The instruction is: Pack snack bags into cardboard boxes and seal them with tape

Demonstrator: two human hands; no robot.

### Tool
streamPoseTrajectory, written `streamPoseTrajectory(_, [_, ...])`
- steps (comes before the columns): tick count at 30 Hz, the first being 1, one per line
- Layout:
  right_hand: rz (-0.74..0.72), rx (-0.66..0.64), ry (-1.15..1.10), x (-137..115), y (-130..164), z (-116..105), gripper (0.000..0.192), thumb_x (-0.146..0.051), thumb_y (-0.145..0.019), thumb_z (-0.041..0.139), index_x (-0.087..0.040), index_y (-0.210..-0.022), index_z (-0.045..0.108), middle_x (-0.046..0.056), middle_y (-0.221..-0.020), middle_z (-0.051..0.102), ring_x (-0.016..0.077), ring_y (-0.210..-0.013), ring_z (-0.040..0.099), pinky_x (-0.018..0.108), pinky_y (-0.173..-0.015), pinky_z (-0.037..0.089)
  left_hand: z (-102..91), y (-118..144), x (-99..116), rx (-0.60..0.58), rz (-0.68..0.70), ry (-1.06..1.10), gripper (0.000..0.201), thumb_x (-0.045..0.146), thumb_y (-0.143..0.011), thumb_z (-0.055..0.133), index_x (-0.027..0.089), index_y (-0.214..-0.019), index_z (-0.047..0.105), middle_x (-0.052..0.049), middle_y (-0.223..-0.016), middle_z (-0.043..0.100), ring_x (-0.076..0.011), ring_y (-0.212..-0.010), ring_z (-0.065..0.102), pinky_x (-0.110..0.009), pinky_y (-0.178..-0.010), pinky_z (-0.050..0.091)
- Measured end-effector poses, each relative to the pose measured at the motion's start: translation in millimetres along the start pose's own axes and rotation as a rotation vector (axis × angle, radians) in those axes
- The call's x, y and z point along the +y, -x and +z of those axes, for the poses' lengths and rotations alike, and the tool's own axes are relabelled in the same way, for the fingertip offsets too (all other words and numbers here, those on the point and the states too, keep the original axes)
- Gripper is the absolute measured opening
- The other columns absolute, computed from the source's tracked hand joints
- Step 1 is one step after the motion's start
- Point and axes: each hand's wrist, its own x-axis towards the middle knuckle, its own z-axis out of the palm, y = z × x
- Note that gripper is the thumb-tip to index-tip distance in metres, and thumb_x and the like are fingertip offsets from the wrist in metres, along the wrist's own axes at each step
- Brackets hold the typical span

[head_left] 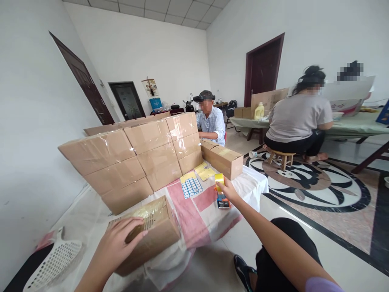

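My left hand [123, 237] lies over the top of a taped cardboard box [162, 231] at the table's near edge, fingers stretched out and thumb apart. Clear tape shines across the top of that box. Farther right, my right hand [228, 190] has its fingers closed around a tape dispenser [223, 200] that carries a yellow tape roll [219, 180]. Beside the dispenser lies a sheet of blue-framed labels [192, 188], with a yellow sheet [205, 172] behind it.
Stacked cardboard boxes [154, 156] form a wall across the table, and a long box [223, 158] stands at its right end. A person [211, 123] sits behind them. Another person [299, 115] sits on a stool at the green-covered table [349, 125]. A white perforated basket [54, 259] is at lower left.
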Motion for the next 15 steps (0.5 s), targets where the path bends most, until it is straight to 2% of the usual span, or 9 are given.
streamPoseTrajectory(6, [-0.019,-0.003,-0.007,3.5,-1.1,-1.1,0.039,-0.052,-0.082,0.065,-0.021,-0.104,0.055,0.003,-0.089,0.067,0.0236,-0.081,0.07,0.037,-0.073,0.059,3.1,-1.4,-0.9,0.01,0.019,0.011,0.032,0.059,-0.09,0.062,0.03,-0.091,0.074,-0.004,-0.105,0.077,-0.0269,-0.099,0.072,-0.039,-0.088,0.055])
streamPoseTrajectory(15, [-0.018,0.018,-0.03,15.2,-4.7,1.7,0.042,-0.054,-0.082,0.065,-0.022,-0.107,0.054,0.001,-0.091,0.066,0.0225,-0.078,0.07,0.035,-0.069,0.057,1.1,-2.1,-1.8,-0.094,-0.02,0.013,0.03,0.059,-0.089,0.064,0.03,-0.085,0.074,0.0,-0.105,0.076,-0.0243,-0.106,0.069,-0.035,-0.088,0.053])
